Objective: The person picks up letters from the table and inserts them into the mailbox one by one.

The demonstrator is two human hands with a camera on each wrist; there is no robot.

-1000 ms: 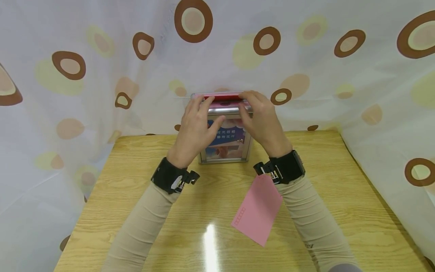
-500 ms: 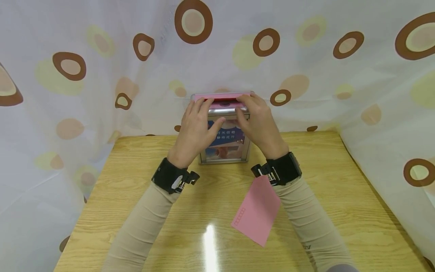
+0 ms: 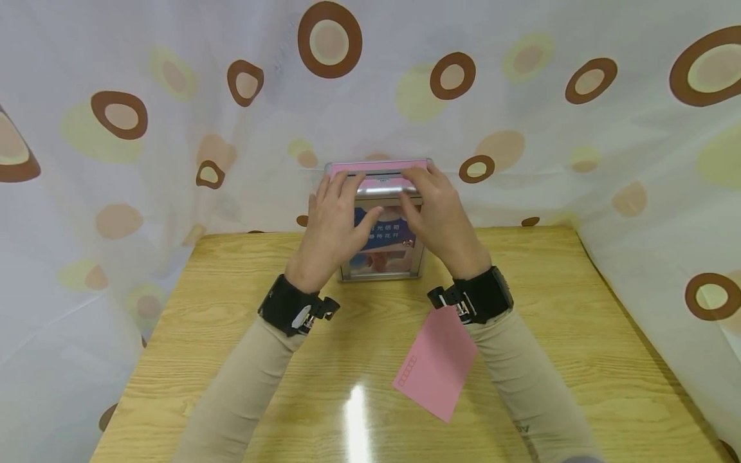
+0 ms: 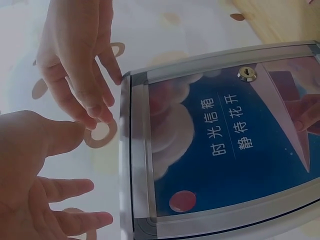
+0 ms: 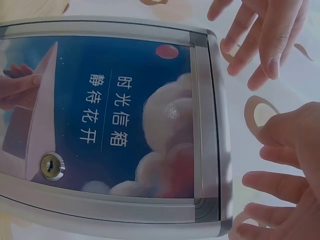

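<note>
A letter box (image 3: 384, 247) with a silver metal frame, a blue and pink picture front and a small key lock (image 4: 247, 74) stands against the back curtain. My left hand (image 3: 332, 228) is at the left of its top, fingers spread and loosely bent near the slot. At the right of the top, my right hand (image 3: 442, 218) is held much the same way, thumb in front of the edge. Both wrist views show the fingers of the left hand (image 4: 30, 185) and right hand (image 5: 285, 180) holding nothing. The pink flap (image 3: 379, 166) on top lies down.
A pink envelope (image 3: 434, 370) with printed postcode boxes lies on the wooden table (image 3: 231, 308), its upper corner hidden by the right wrist camera (image 3: 454, 302). A white curtain (image 3: 376, 116) with brown rings hangs behind and on both sides.
The flap on the letter box has come down, and the red opening beneath it no longer shows. My right hand has moved slightly left and down; my left hand has hardly moved.
</note>
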